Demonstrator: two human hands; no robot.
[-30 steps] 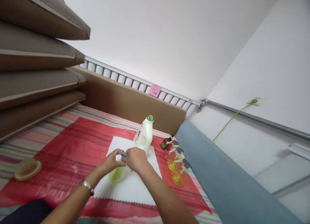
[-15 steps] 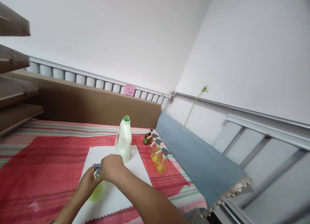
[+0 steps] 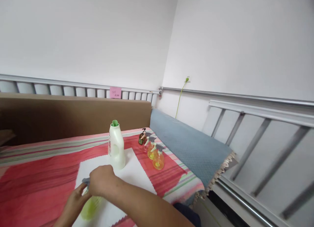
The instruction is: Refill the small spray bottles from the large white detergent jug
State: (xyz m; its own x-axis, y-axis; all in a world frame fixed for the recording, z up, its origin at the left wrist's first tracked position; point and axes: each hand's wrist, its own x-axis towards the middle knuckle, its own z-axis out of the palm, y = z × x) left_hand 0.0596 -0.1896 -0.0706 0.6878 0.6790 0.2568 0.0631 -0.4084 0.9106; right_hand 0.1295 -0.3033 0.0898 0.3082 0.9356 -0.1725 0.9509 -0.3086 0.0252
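Note:
A yellow-green spray bottle (image 3: 88, 210) stands low in front of me at the near part of the white cloth (image 3: 136, 174). My left hand (image 3: 77, 199) is closed around its neck, thumb and fingers pinching near the collar. Over the grey trigger head (image 3: 85, 180) my right hand (image 3: 102, 179) is closed, hiding most of it. Just beyond my hands stands a large pale detergent jug (image 3: 117, 151), upright, with a green spout (image 3: 114, 123) at its mouth.
Beyond the cloth at right, orange spray bottle (image 3: 158, 160), yellow spray bottle (image 3: 151, 152), pink one (image 3: 145, 147) and brown pump bottle (image 3: 141, 138) form a row. A striped red cover (image 3: 49, 174) lies beneath. Brown board (image 3: 73, 117) and blue padded cloth (image 3: 186, 138) bound the far and right sides.
The view has turned to the right, so the scene sits further left. Both hands remain at the spray bottle's top and neck; the jug stays in place.

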